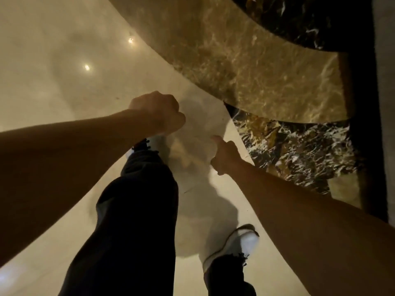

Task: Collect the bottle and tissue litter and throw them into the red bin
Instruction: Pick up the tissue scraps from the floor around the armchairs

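Your left hand (157, 112) is fisted, your right hand (224, 155) curled loosely; can't tell if either holds anything. No bottle, tissue or red bin in view. Risk: you're mid-stride on glossy floor (64, 60); slip, or litter dropping unnoticed.

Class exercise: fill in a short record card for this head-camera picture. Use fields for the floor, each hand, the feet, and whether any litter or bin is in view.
floor: pale polished stone with a curved brown marble band
left hand: closed fist, nothing visible in it
right hand: loosely curled, thumb out, nothing visible in it
feet: white shoes, dark trousers, mid-stride
litter: none in view
red bin: not in view
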The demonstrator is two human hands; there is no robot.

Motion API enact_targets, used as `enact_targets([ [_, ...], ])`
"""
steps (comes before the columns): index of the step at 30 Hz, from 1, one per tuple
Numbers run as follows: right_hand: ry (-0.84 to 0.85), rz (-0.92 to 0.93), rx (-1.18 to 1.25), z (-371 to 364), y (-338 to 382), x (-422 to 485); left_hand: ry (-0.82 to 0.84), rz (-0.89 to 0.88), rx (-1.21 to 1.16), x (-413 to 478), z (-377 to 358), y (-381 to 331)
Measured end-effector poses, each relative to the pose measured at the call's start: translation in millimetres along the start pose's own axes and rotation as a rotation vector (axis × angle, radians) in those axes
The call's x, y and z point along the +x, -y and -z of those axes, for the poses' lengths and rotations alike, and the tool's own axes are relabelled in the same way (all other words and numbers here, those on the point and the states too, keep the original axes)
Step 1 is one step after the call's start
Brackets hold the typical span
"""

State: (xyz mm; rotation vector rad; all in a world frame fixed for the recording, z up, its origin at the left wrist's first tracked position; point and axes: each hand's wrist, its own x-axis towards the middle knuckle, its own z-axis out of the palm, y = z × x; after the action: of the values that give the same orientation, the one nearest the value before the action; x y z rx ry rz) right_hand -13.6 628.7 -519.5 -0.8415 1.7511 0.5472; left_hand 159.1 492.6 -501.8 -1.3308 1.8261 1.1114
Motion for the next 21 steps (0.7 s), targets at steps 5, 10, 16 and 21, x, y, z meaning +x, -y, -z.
enact_targets([
  [5, -0.041, 0.210, -0.168, -69.2, -58.7, 10.9, 0.057, -0.059, 0.061, -14.1, -62.9, -36.7],
  [10, -0.238, 0.366, -0.168, -116.8, -101.1, 41.3, 0.052, 0.008, 0.145, -22.3, -132.1, -58.5],
  [16, -0.201, 0.398, -0.019, -76.4, -124.0, 22.4, -0.027, 0.057, 0.293, -45.2, -165.2, -97.1],
  [21, -0.224, 0.425, 0.203, 15.2, -146.3, -68.0, -0.190, 0.085, 0.252, -101.7, -120.0, -176.2],
])
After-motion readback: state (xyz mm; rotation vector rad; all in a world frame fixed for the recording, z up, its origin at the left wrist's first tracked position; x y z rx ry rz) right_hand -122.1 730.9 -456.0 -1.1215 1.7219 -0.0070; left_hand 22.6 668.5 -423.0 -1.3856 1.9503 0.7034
